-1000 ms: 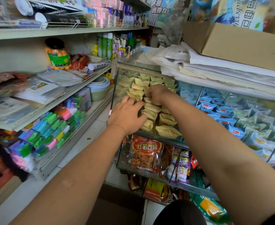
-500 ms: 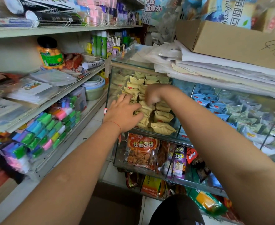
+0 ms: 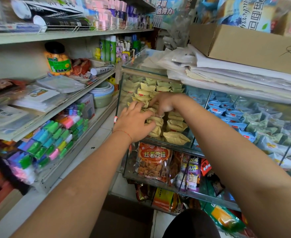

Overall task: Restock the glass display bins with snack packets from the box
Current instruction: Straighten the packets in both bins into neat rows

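Yellow snack packets (image 3: pixel 175 125) stand in rows inside the left glass bin (image 3: pixel 124 93) of the display case. My left hand (image 3: pixel 134 122) rests with spread fingers against the front-left packets. My right hand (image 3: pixel 164 103) reaches in from the right, a little farther back, its fingertips pointing down onto the packets in the middle rows. Neither hand lifts a packet clear of the pile. Blue packets (image 3: pixel 230 115) and pale green packets (image 3: pixel 268 127) fill the neighbouring bins to the right.
A cardboard box (image 3: pixel 244 47) sits on stacked plastic bags on top of the case. Bagged snacks (image 3: pixel 153 160) fill the lower glass shelf. Shelves with stationery, a jar (image 3: pixel 58 59) and bowls (image 3: pixel 102 96) line the left. A brown carton (image 3: pixel 124 220) lies on the floor.
My right hand has uncurled from a fist-like pose and its fingers now reach down among the packets. My left hand's fingers have spread wider. The view shifted slightly.
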A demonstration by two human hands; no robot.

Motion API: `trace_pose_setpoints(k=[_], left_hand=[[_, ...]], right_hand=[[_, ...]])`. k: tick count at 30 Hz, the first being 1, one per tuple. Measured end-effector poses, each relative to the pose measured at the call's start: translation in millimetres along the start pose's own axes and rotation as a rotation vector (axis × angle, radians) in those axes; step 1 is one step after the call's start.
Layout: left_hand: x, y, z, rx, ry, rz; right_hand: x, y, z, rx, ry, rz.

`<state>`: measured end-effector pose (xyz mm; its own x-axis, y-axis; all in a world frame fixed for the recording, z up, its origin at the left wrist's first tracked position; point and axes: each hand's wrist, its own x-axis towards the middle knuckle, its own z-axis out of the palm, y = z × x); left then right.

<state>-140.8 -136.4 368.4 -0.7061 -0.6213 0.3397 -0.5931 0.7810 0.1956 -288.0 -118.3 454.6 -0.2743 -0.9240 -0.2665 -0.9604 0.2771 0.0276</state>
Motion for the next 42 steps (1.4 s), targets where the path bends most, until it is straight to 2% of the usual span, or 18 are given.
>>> trace_pose_setpoints(k=[4,6,9,12,15,17,20,22,25,26,30,33,37,42], left_hand=[[1,0,2,-0.029,0.042,-0.01],[1,0,2,-0.039,0.053,-0.015],[0,1,2,-0.117,0.067,-0.044],[-2,2,3,-0.164,0.115,-0.072],[-2,1,5,-0.163,0.177,-0.055],[-2,1,7,-0.153,0.201,-0.051],[-2,1,7,-0.156,0.2,-0.06],[-2,0,8,-0.148,0.201,-0.055],[-1,-1,8,-0.128,0.199,-0.056],[-1,-1,8,-0.124,0.2,-0.056],[-2,-1,7,-0.134,0.204,-0.049],[-2,0,6,-0.143,0.207,-0.045],[-1,-1,7,-0.143,0.206,-0.05],[-2,1,7,-0.153,0.2,-0.052]], right_hand=[[8,6,-6,0.036,0.405,0.137],[18,5,5,0.138,0.482,0.173],[35,-4,38,0.218,0.392,0.124],[54,-10,51,0.117,0.21,0.138],[61,-17,34,0.165,0.246,0.17],[68,-23,31,0.131,0.282,0.123],[75,-34,35,0.033,0.115,0.026],[73,-35,25,0.094,0.128,-0.003],[79,-20,8,0.272,0.416,0.105],[80,-13,10,0.297,0.432,0.164],[81,8,33,0.249,0.223,0.299],[86,8,24,0.22,0.165,0.349],[86,-3,25,0.168,0.183,0.317],[81,3,20,0.201,0.082,0.378]])
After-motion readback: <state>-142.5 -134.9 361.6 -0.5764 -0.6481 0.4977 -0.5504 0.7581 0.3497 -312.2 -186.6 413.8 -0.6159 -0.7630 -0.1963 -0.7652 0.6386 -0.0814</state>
